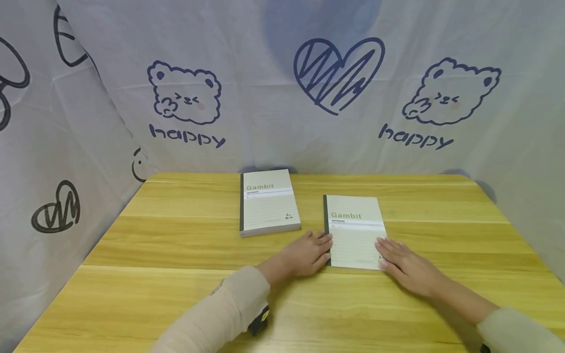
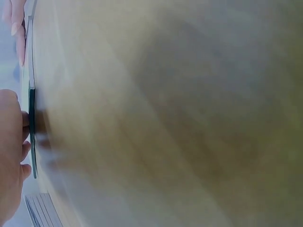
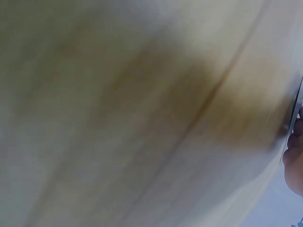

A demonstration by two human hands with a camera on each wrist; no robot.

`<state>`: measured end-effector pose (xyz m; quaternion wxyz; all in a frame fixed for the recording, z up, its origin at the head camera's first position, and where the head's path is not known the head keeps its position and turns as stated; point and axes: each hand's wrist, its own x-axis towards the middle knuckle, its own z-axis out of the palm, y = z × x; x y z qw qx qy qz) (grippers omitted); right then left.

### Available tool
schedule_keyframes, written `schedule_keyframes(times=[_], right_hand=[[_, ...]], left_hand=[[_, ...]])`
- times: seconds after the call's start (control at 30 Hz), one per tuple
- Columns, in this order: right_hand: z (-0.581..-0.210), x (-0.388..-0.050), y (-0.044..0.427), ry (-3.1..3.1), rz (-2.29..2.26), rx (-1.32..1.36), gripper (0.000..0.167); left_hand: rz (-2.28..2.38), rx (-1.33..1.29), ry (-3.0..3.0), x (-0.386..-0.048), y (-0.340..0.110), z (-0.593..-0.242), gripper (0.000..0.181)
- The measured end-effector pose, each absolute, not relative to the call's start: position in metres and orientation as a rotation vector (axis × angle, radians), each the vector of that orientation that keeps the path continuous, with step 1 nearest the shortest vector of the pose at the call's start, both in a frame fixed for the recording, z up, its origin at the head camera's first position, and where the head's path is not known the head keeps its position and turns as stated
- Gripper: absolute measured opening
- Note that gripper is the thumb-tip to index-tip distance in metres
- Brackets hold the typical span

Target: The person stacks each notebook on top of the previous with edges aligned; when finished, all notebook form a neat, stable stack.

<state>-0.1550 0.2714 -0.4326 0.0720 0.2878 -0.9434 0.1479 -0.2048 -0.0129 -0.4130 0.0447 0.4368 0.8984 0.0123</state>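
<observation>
A cream Gambit notebook with a dark spine lies on the wooden table between the two hands. At its spine side, the left hand touches the edge with its fingertips. The right hand rests its extended fingers on the opposite edge, covering part of the lower right corner. In the left wrist view the left hand appears beside the dark spine. Only a few fingertips of the right hand show at the right wrist view's border, by the notebook's thin edge.
Farther left on the table stands a thicker stack of matching notebooks, its layered edges visible in the left wrist view. A white cloth with bear and heart drawings hangs behind the table. A black device sits under the left sleeve.
</observation>
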Motion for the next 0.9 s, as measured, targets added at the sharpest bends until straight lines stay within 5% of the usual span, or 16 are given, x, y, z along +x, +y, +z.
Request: schedule_keyframes(times=[0.9], right_hand=[[-0.418,-0.185,0.271,-2.868,0.524,0.790,0.046]], left_hand=[[0.098,1.124,2.813,-0.215,-0.001,-0.416,0.054]])
